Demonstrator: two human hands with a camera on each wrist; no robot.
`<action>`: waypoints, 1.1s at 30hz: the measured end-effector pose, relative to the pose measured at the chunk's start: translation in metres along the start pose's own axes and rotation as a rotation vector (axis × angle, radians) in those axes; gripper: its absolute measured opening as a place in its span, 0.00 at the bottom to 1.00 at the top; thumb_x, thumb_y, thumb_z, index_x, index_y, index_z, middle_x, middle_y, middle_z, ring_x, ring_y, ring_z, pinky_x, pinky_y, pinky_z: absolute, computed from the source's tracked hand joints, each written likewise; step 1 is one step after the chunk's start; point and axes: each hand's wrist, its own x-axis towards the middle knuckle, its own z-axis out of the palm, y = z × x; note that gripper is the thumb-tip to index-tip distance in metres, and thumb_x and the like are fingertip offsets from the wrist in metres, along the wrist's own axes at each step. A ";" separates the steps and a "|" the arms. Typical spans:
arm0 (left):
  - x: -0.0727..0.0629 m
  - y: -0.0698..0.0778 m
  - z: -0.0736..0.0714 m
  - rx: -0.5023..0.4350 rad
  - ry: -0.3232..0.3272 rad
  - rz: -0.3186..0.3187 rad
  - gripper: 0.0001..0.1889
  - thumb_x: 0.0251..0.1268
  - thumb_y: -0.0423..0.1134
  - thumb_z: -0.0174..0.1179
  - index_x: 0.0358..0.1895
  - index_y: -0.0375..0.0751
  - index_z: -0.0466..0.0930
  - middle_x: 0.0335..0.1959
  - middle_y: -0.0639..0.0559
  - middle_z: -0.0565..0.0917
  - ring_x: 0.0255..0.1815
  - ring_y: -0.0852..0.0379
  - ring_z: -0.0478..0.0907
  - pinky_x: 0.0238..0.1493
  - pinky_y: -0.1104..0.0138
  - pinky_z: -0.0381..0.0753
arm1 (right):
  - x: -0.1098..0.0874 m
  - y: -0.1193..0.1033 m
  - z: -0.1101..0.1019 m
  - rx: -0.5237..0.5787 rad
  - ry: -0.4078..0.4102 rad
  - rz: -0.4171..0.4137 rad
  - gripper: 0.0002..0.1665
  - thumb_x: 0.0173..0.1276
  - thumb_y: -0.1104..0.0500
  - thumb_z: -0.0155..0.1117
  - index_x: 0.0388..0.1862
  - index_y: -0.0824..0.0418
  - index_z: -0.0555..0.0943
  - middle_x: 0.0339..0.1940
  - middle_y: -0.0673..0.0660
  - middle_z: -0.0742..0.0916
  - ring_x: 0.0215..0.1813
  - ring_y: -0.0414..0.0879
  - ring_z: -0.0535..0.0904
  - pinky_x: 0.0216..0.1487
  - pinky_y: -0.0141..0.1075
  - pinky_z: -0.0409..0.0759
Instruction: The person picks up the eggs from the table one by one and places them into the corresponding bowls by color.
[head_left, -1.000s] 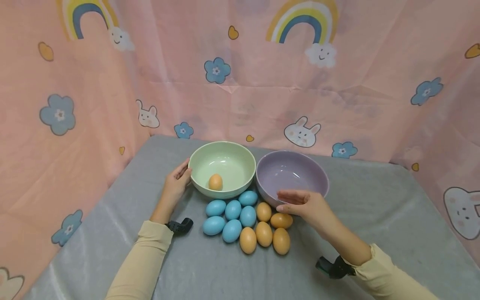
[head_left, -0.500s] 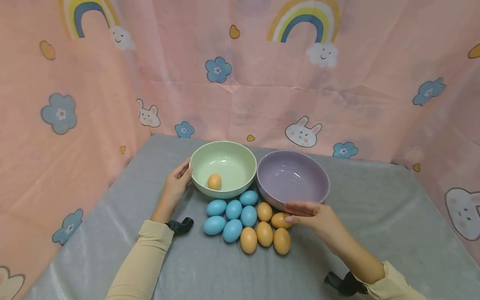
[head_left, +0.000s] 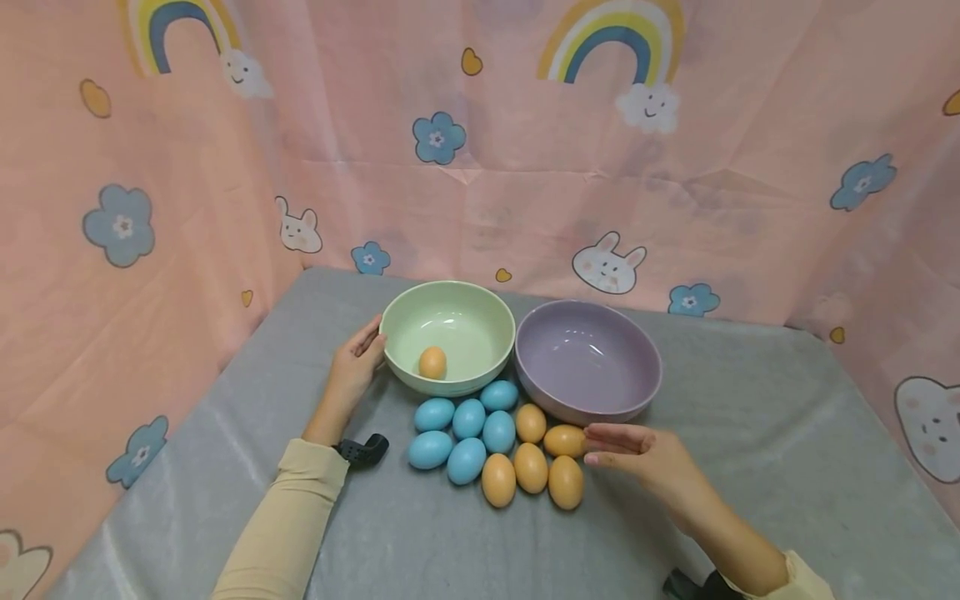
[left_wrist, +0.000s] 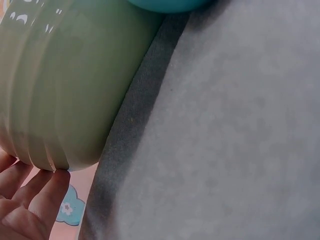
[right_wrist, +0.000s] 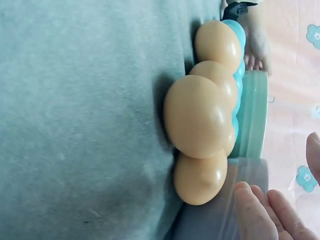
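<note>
My left hand [head_left: 356,360] rests at the left side of a light green bowl [head_left: 480,333]. In the left wrist view its fingertips [left_wrist: 59,181] touch the bowl's outer wall. One orange egg [head_left: 432,363] lies inside that bowl. My right hand [head_left: 656,461], fingers extended and thumb apart, holds nothing. Its fingertips are right beside a sideways orange egg [head_left: 564,442], in front of a purple bowl [head_left: 588,358]. Several other orange eggs [head_left: 531,468] lie grouped on the table, next to several blue eggs [head_left: 467,461].
Both bowls stand side by side towards the back of a grey cloth-covered table [head_left: 420,550]. Behind and beside it hangs a pink curtain [head_left: 510,208] printed with rainbows, rabbits and flowers. A black wrist mount [head_left: 363,450] sticks out from the left wrist.
My right hand has moved back from over the purple bowl's front rim, down and right to the sideways orange egg. The left hand keeps its place at the green bowl.
</note>
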 end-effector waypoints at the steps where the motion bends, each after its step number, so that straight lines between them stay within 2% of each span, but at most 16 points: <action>1: 0.000 0.000 0.000 0.002 -0.001 0.001 0.27 0.78 0.40 0.52 0.76 0.43 0.62 0.77 0.46 0.64 0.76 0.53 0.65 0.67 0.70 0.75 | 0.000 0.002 0.000 -0.005 0.001 0.008 0.34 0.63 0.52 0.74 0.65 0.66 0.78 0.60 0.58 0.86 0.54 0.39 0.85 0.60 0.39 0.83; 6: 0.000 0.000 0.000 0.005 0.001 0.004 0.27 0.78 0.40 0.52 0.76 0.43 0.62 0.77 0.46 0.64 0.76 0.52 0.65 0.67 0.68 0.74 | -0.001 0.009 0.001 -0.015 -0.013 0.031 0.33 0.64 0.51 0.73 0.64 0.65 0.78 0.59 0.57 0.86 0.57 0.42 0.85 0.61 0.41 0.82; 13: -0.001 0.000 0.001 0.002 -0.009 0.009 0.27 0.78 0.39 0.51 0.77 0.43 0.60 0.78 0.46 0.63 0.76 0.51 0.65 0.67 0.70 0.76 | -0.002 0.017 0.003 0.040 -0.053 0.043 0.34 0.65 0.53 0.72 0.65 0.69 0.76 0.57 0.59 0.87 0.54 0.36 0.84 0.53 0.25 0.81; 17: -0.001 0.000 0.001 0.002 -0.004 0.013 0.27 0.78 0.39 0.51 0.77 0.43 0.61 0.78 0.46 0.63 0.76 0.51 0.65 0.67 0.68 0.75 | -0.003 0.021 0.005 0.048 -0.064 0.040 0.35 0.65 0.54 0.72 0.65 0.71 0.75 0.57 0.60 0.87 0.54 0.35 0.84 0.51 0.21 0.79; 27: -0.002 0.001 0.001 0.004 -0.011 0.007 0.27 0.78 0.40 0.51 0.77 0.44 0.61 0.78 0.47 0.63 0.76 0.52 0.64 0.70 0.66 0.72 | -0.002 0.026 0.011 0.056 -0.062 0.040 0.34 0.63 0.55 0.73 0.62 0.72 0.77 0.58 0.62 0.86 0.51 0.34 0.83 0.50 0.23 0.80; 33: -0.001 0.001 0.000 0.005 -0.008 0.013 0.27 0.78 0.40 0.51 0.76 0.44 0.61 0.77 0.47 0.64 0.76 0.52 0.65 0.69 0.67 0.73 | -0.001 0.027 0.013 0.036 -0.061 0.048 0.33 0.62 0.54 0.74 0.62 0.71 0.78 0.58 0.62 0.86 0.51 0.33 0.82 0.49 0.24 0.80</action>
